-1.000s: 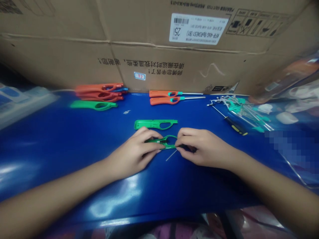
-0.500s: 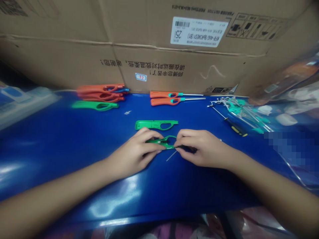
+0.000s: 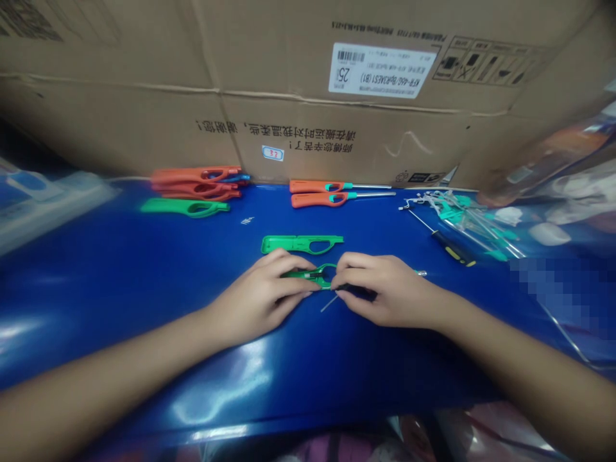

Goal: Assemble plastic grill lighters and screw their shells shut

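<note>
My left hand (image 3: 267, 289) is closed around the rear of a green lighter half-shell (image 3: 327, 267), holding it low over the blue table. Inside the shell, dark and pale small parts show near its ring-shaped trigger opening. My right hand (image 3: 380, 289) is closed at the front end of this shell, its thumb and fingers pinching where a thin pale tube (image 3: 328, 303) sticks out toward me. A metal rod tip (image 3: 421, 273) shows beyond the right hand; whatever joins it is hidden. Just behind lies a second green half-shell (image 3: 276, 243), open side up.
Orange shells (image 3: 192, 189) are stacked at the back left beside a green shell (image 3: 176, 206). Two orange lighters (image 3: 312, 199) lie by the cardboard box (image 3: 279, 51). To the right are a screwdriver (image 3: 452, 248) and a heap of teal-ended rods (image 3: 474, 218). Small springs (image 3: 247, 221) rest behind.
My right fingertips have shifted slightly left along the green shell, and more of the metal tip shows beyond that hand. The left hand keeps its hold.
</note>
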Tool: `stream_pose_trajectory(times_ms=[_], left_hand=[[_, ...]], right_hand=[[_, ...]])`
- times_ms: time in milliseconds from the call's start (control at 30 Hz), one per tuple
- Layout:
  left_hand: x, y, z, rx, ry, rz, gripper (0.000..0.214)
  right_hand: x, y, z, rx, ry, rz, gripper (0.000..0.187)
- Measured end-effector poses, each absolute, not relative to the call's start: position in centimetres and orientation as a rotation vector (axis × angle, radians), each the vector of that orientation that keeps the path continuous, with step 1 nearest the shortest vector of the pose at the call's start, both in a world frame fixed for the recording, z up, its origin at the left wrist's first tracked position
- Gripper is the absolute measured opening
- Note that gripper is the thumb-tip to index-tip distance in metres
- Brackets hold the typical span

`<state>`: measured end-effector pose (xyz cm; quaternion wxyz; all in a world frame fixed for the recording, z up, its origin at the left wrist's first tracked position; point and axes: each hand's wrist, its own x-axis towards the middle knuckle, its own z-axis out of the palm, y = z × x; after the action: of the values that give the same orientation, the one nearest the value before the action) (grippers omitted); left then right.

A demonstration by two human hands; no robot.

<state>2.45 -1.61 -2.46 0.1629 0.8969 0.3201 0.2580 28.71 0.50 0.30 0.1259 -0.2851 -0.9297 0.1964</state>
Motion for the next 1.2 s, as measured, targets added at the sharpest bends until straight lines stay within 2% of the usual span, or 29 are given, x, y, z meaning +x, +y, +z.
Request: stream_pose_trajectory(times_ms=[400, 633, 867, 1000, 1067, 1200], left_hand=[[2.2, -1.4, -2.9, 2.686, 0.921, 0.773, 0.024], [1.8, -1.3, -3.0, 2.779, 0.909, 0.788, 0.027], [1.5, -1.1, -2.6, 2.886, 0.888, 0.763, 0.028], [1.6, -1.1, -2.4, 2.907, 0.911, 0.709, 0.028], [1.7, -1.2, -2.3, 2.916, 0.921, 0.696, 0.029], [1.9, -1.4, -2.3, 2.95, 0.914, 0.693, 0.029]], right_hand=[[28.8, 0.5, 0.2, -0.847, -2.665, 0.605, 0.021], [28.9, 1.2, 0.2, -0.879, -2.568, 0.49, 0.019], [33.2, 6.2, 0.4, -1.429, -2.185, 0.022, 0.018], [38.4, 9.3, 0.9, -1.953, -1.992, -0.231, 0.026], [40.6, 10.2, 1.1, -2.222, -1.883, -0.245, 0.03], [42.5, 10.8, 0.7, -2.352, -1.817, -0.225, 0.034]])
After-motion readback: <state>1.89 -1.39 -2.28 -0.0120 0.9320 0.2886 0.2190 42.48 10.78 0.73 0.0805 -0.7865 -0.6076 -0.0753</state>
